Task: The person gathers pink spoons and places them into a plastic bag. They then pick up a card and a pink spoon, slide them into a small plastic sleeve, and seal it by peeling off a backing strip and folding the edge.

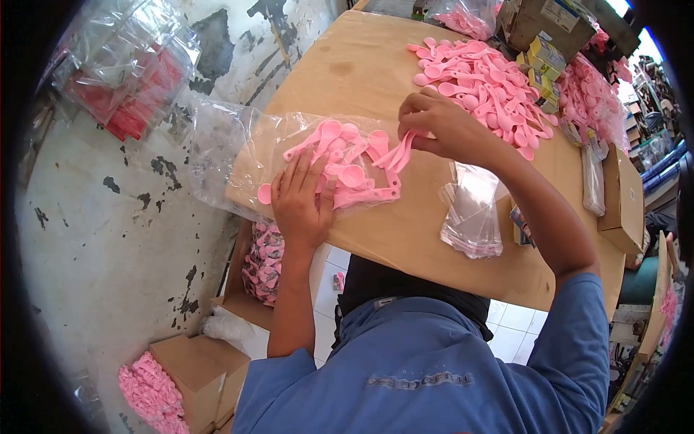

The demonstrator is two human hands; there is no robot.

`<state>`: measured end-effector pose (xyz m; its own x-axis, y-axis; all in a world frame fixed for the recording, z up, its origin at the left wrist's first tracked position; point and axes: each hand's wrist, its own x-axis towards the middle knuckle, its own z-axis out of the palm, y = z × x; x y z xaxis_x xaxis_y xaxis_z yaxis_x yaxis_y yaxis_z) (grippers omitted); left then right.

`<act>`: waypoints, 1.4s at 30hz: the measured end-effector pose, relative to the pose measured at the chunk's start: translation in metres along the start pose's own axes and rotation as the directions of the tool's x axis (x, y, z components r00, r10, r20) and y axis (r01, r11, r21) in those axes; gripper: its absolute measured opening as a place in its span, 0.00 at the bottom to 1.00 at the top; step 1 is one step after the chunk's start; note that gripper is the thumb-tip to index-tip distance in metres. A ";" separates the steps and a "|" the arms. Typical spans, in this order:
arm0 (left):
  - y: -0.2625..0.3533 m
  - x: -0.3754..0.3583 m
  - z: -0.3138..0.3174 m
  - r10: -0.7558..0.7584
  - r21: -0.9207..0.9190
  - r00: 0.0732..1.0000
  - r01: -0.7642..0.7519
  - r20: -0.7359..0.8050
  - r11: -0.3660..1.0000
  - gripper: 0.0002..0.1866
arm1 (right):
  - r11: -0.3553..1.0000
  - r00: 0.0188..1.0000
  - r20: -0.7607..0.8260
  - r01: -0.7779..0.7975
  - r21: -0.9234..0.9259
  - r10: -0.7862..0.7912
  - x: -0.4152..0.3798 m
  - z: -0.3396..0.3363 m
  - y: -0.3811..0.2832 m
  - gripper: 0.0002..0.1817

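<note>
The left hand point(302, 206) lies with fingers extended and slightly spread on smooth pink plastic spoons point(340, 155), round-bowled, on a clear, wrinkled plastic bag point(220, 141) atop the brown table point(347, 69). The right hand point(434, 126) grips several spoon handles point(396, 154) between bent fingers at the bag's right end. A loose spoon heap point(484, 83) lies beyond. Glossy transparent packets point(473, 217) lie nearer the torso. Lettering on the blue shirt point(426, 362) is illegible.
</note>
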<state>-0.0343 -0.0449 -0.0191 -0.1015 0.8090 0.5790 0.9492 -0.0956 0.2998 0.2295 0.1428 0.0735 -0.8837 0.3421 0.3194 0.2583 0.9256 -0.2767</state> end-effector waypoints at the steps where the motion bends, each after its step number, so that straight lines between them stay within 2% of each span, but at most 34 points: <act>1: 0.000 0.000 -0.001 0.003 -0.003 1.000 -0.003 -0.002 1.000 0.22 | 0.996 0.997 0.049 -0.065 0.060 0.062 -0.001 -0.005 -0.001 0.09; 3: 0.001 0.001 -0.001 0.006 -0.006 1.000 -0.006 -0.008 1.000 0.22 | 0.965 0.973 0.155 -0.199 0.168 0.173 -0.002 -0.013 -0.002 0.10; 6: -0.001 0.001 0.000 -0.003 -0.010 1.000 0.003 0.001 1.000 0.23 | 0.952 0.990 0.047 -0.144 0.272 0.136 -0.007 -0.001 -0.005 0.13; 9: -0.005 -0.002 0.003 -0.020 -0.017 0.999 0.021 0.029 1.000 0.25 | 0.888 0.981 0.055 -0.190 0.420 0.184 -0.008 0.006 -0.009 0.16; 12: -0.005 -0.001 0.003 -0.020 -0.015 0.999 0.021 0.029 1.000 0.25 | 0.841 0.950 0.165 -0.312 0.442 0.266 -0.008 0.000 -0.006 0.18; 15: -0.002 0.000 0.001 -0.012 -0.016 1.000 0.012 0.014 1.000 0.24 | 0.688 0.894 0.256 -0.446 0.573 0.367 -0.009 -0.004 0.002 0.16; 19: 0.001 0.001 -0.001 0.004 -0.014 1.000 -0.004 -0.012 1.000 0.22 | 0.866 0.915 -0.057 -0.357 0.349 0.400 -0.015 -0.001 0.023 0.20; 22: 0.002 0.002 -0.002 -0.001 -0.010 1.000 0.001 -0.008 1.000 0.22 | 0.853 0.836 -0.181 -0.488 0.185 0.518 -0.014 -0.017 0.040 0.16; 23: 0.003 0.002 -0.002 -0.002 -0.009 1.000 0.002 -0.008 1.000 0.22 | 0.885 0.790 -0.465 -0.465 -0.033 0.398 -0.018 -0.006 0.052 0.15; 24: 0.002 0.001 -0.002 0.000 -0.012 1.000 0.000 -0.006 1.000 0.22 | 0.873 0.802 -0.533 -0.438 -0.215 0.271 -0.020 -0.008 0.052 0.15; 26: 0.000 0.001 0.000 0.001 -0.013 1.000 -0.001 -0.008 1.000 0.22 | 0.741 0.812 -0.584 -0.380 -0.553 -0.019 -0.017 -0.010 0.055 0.16; 27: 0.000 0.001 -0.001 -0.006 -0.010 1.000 0.005 -0.009 1.000 0.22 | 0.898 0.887 -0.438 -0.303 -0.320 0.143 -0.014 -0.010 0.047 0.16; 28: 0.001 0.001 0.000 -0.011 -0.008 1.000 0.011 -0.006 1.000 0.22 | 0.964 0.940 -0.235 -0.263 -0.039 0.247 -0.013 -0.009 0.030 0.16; 29: 0.001 0.000 0.000 -0.013 -0.007 1.000 0.013 -0.003 1.000 0.22 | 0.931 0.961 -0.005 -0.267 0.249 0.277 -0.013 -0.005 0.014 0.15; 32: 0.002 0.002 -0.001 -0.005 -0.006 1.000 0.005 -0.003 1.000 0.22 | 0.987 0.990 0.136 0.006 0.160 -0.028 -0.011 0.014 -0.029 0.19; 35: 0.002 0.002 -0.001 -0.001 -0.018 1.000 0.001 -0.005 1.000 0.22 | 0.963 0.992 0.104 0.095 -0.253 -0.070 -0.007 0.037 -0.034 0.15; 38: 0.001 0.002 -0.002 0.004 -0.021 1.000 -0.004 0.001 1.000 0.22 | 0.928 0.984 0.034 0.175 -0.329 -0.174 -0.001 0.048 -0.019 0.13; 42: -0.001 0.002 0.000 0.003 -0.025 1.000 -0.002 0.007 1.000 0.23 | 0.901 0.962 0.091 0.273 -0.338 -0.258 0.001 0.035 -0.016 0.09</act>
<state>-0.0354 -0.0437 -0.0183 -0.0969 0.8128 0.5745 0.9418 -0.1118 0.3171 0.2107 0.1224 0.0466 -0.9521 0.0759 0.2962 0.1232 0.9818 0.1443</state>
